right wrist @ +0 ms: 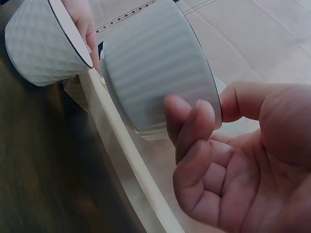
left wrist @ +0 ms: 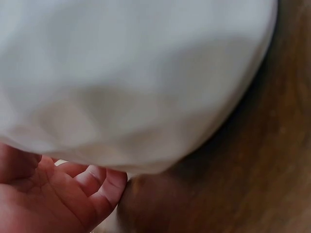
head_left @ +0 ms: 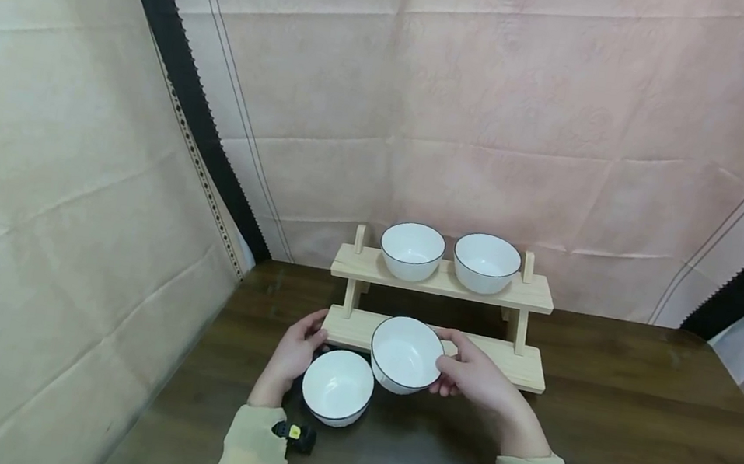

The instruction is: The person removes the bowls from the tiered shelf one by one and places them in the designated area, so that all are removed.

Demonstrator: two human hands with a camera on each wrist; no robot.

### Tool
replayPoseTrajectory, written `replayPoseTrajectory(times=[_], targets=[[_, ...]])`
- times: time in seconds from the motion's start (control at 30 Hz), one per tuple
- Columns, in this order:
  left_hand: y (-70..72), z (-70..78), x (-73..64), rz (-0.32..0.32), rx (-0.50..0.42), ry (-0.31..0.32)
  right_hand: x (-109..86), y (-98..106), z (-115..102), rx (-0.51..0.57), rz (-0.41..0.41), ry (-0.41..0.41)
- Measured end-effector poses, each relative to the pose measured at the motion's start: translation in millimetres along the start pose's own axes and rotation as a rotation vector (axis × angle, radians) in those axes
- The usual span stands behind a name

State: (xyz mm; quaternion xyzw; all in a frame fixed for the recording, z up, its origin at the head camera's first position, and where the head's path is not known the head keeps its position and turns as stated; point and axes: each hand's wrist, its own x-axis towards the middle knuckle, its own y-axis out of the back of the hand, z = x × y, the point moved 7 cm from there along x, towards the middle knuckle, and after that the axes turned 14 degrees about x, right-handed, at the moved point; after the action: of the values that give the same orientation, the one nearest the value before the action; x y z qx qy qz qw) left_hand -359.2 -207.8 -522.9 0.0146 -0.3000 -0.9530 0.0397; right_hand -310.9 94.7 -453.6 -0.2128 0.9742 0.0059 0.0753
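Note:
My right hand (head_left: 477,371) pinches the right rim of a white, dark-rimmed bowl (head_left: 407,350), with the thumb at the rim and curled fingers against the ribbed outside, as the right wrist view shows. This bowl is tilted and overlaps the front of the lower board of a two-tier wooden rack (head_left: 490,349). My left hand (head_left: 296,351) holds the left end of that lower board, its fingers bent around the corner. Another white bowl (head_left: 338,384) sits beside my left wrist, left of the held one; its faceted side (left wrist: 121,87) fills much of the left wrist view and partly hides the left hand.
Two more white bowls, one on the left (head_left: 412,251) and one on the right (head_left: 486,263), stand on the upper board. Under the rack is a dark wooden table (head_left: 617,405). Pale cloth (head_left: 501,108) hangs behind it, and another cloth wall (head_left: 68,184) rises at the left.

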Motion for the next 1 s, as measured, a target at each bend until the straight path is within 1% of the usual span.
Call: replayPoseTrajectory(times=[0.13, 0.37, 0.53, 0.63, 0.83, 1.0], targets=[[0.0, -0.6, -1.3, 0.001, -0.002, 0.002, -4.4, 1.0, -0.9, -0.003, -0.028, 0.006], [0.3, 1.9, -3.0, 0.004, -0.013, -0.012, -10.1, 4.4, -1.7, -0.041, -0.086, 0.037], [0.0, 0.5, -0.8, 0.003, -0.006, -0.005, -12.2, 6.1, -2.1, -0.075, -0.121, 0.039], [0.1, -0.3, 0.5, 0.004, -0.005, 0.002, -13.1, 6.4, -2.3, -0.11, -0.149, 0.036], [-0.4, 1.0, -0.2, 0.002, -0.003, -0.003, -16.7, 3.2, -2.2, -0.215, -0.21, 0.052], [-1.3, -0.7, -1.2, -0.005, 0.001, 0.017, -19.1, 1.4, 2.0, -0.301, -0.23, 0.047]])
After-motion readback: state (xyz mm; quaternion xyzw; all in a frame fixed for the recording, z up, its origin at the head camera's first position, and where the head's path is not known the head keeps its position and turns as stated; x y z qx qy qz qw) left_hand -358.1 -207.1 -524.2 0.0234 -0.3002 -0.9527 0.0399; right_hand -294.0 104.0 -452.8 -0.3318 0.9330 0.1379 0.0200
